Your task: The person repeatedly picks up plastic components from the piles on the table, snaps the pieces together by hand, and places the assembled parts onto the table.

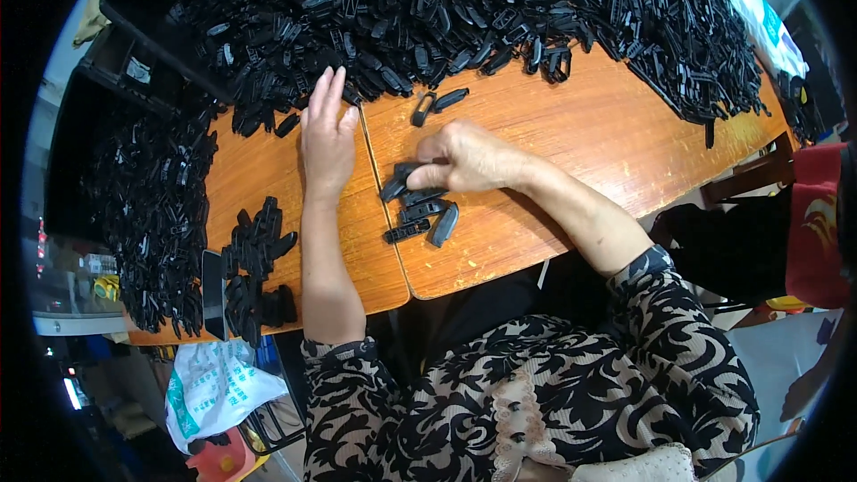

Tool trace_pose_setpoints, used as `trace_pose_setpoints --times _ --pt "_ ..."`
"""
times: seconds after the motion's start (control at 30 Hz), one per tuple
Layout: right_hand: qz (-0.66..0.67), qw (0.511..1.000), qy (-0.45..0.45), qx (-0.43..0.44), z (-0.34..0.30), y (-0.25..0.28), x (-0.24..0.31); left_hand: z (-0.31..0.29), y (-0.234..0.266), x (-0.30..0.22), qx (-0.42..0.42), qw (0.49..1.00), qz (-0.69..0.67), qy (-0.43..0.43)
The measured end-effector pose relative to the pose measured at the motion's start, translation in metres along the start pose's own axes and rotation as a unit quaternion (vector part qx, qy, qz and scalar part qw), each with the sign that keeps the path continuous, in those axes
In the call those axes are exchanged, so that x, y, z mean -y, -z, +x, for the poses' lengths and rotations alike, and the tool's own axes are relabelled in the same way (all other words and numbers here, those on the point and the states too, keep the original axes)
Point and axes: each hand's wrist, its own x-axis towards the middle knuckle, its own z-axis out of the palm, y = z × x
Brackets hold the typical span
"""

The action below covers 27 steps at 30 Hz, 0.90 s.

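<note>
My left hand (328, 147) reaches forward with its fingers stretched out, their tips at the near edge of a big heap of small black plastic parts (393, 9). It holds nothing that I can see. Over the table's middle, my right hand (471, 159) has its fingers curled in, with a small black plastic part (403, 171) at its thumb and fingertips. Just below that hand, several more black parts lie loosely together, among them a curved cover (444, 225) and a slotted piece (407, 231). Beyond it rest an open black frame (423, 110) and an elongated part (451, 99).
The heap curves round the far side of the wooden table (527, 223) and down its left. A smaller cluster of black parts (259, 245) lies left of my left forearm, beside a flat dark slab (212, 290). A white plastic bag (219, 388) hangs below the left edge.
</note>
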Motion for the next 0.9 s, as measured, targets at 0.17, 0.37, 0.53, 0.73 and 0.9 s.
trace_pose_setpoints --times 0.17,0.37,0.53,0.73,0.9 --pt "-0.020 0.996 0.026 -0.083 0.001 0.009 -0.003 -0.009 -0.009 0.007 0.098 0.994 0.057 0.008" --pt "-0.215 0.961 -0.072 -0.159 0.000 0.017 -0.016 -0.009 -0.001 -0.010 0.087 0.994 -0.059 0.044" --pt "-0.280 0.938 -0.085 -0.187 0.002 0.016 -0.028 -0.009 0.003 -0.035 0.047 0.969 -0.236 0.061" --pt "0.060 0.981 -0.020 -0.182 0.005 0.011 -0.022 -0.011 0.007 -0.043 0.080 0.926 -0.358 0.085" --pt "0.182 0.977 -0.107 0.015 0.007 0.004 -0.007 -0.011 0.010 -0.034 0.106 0.874 -0.469 0.073"
